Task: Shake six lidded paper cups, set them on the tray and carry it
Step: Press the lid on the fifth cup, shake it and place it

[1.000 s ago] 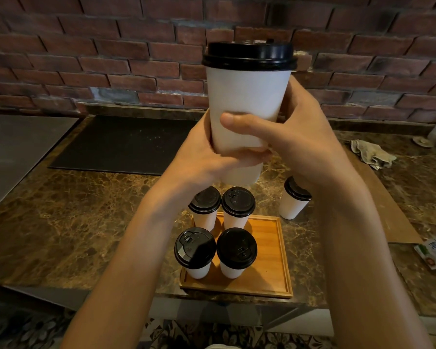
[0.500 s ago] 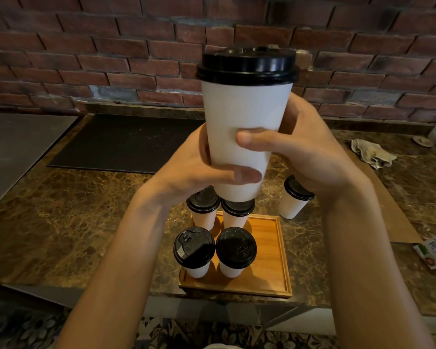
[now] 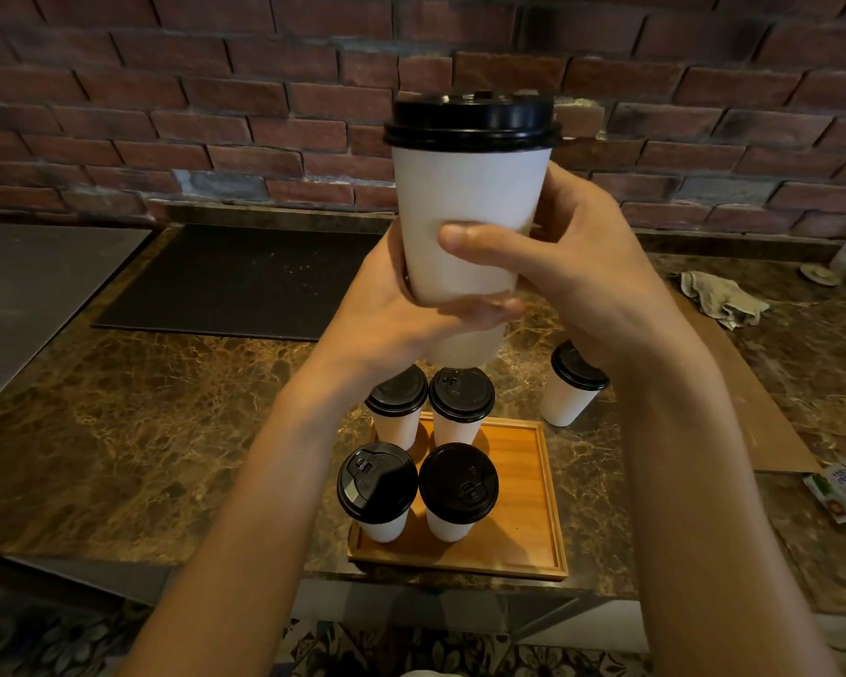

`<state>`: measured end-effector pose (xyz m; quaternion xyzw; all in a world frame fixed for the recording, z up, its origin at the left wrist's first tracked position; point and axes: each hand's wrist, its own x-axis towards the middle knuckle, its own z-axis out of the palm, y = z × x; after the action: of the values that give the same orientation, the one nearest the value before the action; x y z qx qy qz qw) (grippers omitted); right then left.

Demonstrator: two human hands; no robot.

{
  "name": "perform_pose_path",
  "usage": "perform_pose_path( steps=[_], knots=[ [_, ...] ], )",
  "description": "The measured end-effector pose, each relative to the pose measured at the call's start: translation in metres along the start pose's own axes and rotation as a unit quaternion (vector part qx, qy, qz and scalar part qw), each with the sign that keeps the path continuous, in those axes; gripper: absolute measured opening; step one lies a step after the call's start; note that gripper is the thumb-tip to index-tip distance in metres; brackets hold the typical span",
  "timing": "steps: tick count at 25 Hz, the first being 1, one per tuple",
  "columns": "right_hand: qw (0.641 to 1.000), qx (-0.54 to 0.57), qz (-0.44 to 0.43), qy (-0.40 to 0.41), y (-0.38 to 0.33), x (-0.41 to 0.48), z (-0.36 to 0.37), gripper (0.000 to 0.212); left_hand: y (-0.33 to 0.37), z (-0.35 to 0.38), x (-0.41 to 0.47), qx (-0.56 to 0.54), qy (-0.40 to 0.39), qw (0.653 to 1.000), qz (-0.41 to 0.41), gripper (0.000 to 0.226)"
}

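Note:
I hold a white paper cup with a black lid (image 3: 467,197) upright in the air in front of me. My left hand (image 3: 391,315) wraps its lower part from the left, and my right hand (image 3: 582,280) grips it from the right with the thumb across the front. Below, a wooden tray (image 3: 528,486) lies near the counter's front edge. Several lidded cups (image 3: 377,486) stand in two rows on its left part. One more lidded cup (image 3: 570,388) stands on the counter just beyond the tray's right corner, partly hidden by my right wrist.
The brown marble counter (image 3: 157,432) runs to a brick wall (image 3: 216,114). A black mat (image 3: 235,280) lies at the back left, a crumpled cloth (image 3: 721,295) at the back right, and a brown board (image 3: 753,408) and a printed carton (image 3: 843,491) on the right.
The cup in both hands has dropped a little from its highest position a second ago, and my grip has shifted slightly on it. The cups on the tray and counter have not moved.

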<state>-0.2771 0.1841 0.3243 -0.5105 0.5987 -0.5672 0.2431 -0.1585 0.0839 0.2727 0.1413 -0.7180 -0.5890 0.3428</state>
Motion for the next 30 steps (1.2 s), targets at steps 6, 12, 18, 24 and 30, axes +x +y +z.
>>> perform_pose_path(
  steps=[6, 12, 18, 24, 30],
  knots=[
    [0.995, -0.03, 0.008, 0.097, 0.006, 0.0, 0.018, 0.071, -0.006, 0.011, 0.003, 0.046, 0.075, 0.996, 0.032, 0.076],
    [0.989, -0.063, 0.008, 0.133, 0.008, -0.001, 0.023, 0.069, -0.009, 0.013, 0.005, 0.065, 0.083, 0.994, 0.029, 0.075],
    [0.992, -0.029, -0.013, 0.126, 0.006, 0.001, 0.016, 0.072, -0.001, 0.008, 0.003, 0.085, 0.062, 0.994, 0.029, 0.078],
    [0.998, 0.032, -0.023, 0.055, 0.007, 0.0, 0.005, 0.067, 0.007, -0.004, 0.002, 0.026, -0.039, 0.999, 0.004, 0.066],
    [0.997, 0.076, -0.025, 0.005, 0.013, -0.001, 0.003, 0.06, 0.003, -0.011, 0.0, -0.003, -0.095, 0.995, -0.016, 0.073]
  ],
)
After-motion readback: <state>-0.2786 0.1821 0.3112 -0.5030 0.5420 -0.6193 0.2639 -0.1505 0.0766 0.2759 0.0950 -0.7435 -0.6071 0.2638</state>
